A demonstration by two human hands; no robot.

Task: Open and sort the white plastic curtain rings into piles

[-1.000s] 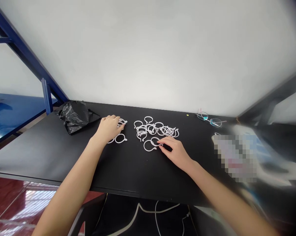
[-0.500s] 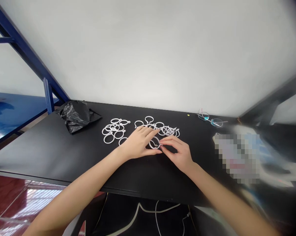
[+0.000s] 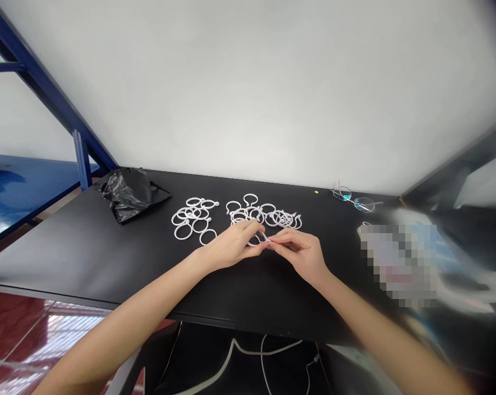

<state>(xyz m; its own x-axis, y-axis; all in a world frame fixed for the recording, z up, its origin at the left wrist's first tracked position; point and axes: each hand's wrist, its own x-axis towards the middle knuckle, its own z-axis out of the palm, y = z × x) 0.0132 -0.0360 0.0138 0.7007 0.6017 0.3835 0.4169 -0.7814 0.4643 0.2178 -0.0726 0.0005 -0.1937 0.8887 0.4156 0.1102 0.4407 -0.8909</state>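
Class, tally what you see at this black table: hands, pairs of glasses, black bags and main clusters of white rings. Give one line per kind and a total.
Hands: 2 (left hand, right hand)
Glasses: 1 pair
Black bag: 1
Main ring clusters: 2 (left cluster, right cluster; overlaps prevent an exact ring count)
Total: 6

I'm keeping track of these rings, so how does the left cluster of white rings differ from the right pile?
In the left cluster the rings look closed, while several in the right pile have visibly parted ends. The left cluster lies nearer the black bag, the right pile nearer the eyeglasses. Both hold thin white rings, partly overlapping, on the black table.
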